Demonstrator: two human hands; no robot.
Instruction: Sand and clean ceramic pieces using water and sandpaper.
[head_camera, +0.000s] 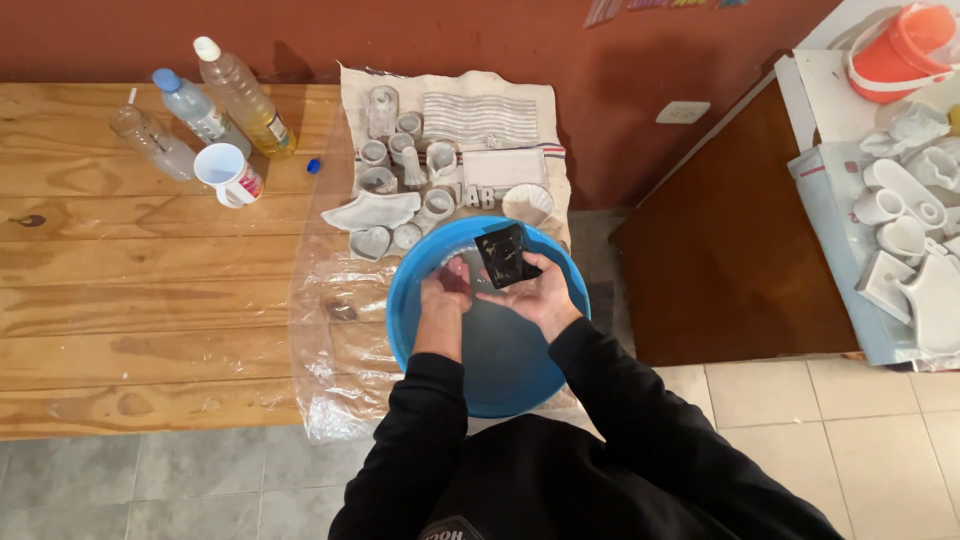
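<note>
Closest to the camera, the person's black sleeves reach out over a big blue basin (520, 385) that sits on a crinkly clear plastic sheet (335, 330) at the edge of the wooden tabletop (140, 300). Both hands are over the basin. The right hand (535, 292) has a small black square piece (502, 254), speckled with gold flecks, propped up on its fingers, tilted and pinched along the lower edge. The left hand (447, 290) is curled shut around something pale and small right beside it; what exactly it is can't be made out.

Handling-wise, that black square looks thin, rigid and light, probably a cast or tile-type thing, so it's likely brittle at the corners. If it's wet, it'd be slick too, hard to tell from here. Holding it by the edges with the palm underneath, like the person does, seems the safe way; squeezing the flat faces or grabbing one corner would be asking for a chip.

Just past the basin, on a striped cloth (480, 115), there's a whole spread of pale grey cast pieces (400, 165): little cups, a heart, a shell dish, some letters, flat trays. Further left on the tabletop stand a white measuring jug (226, 172) and three plastic bottles (205, 110). Way off right, another surface carries more white moulded bits and an orange bucket (900, 50).
</note>
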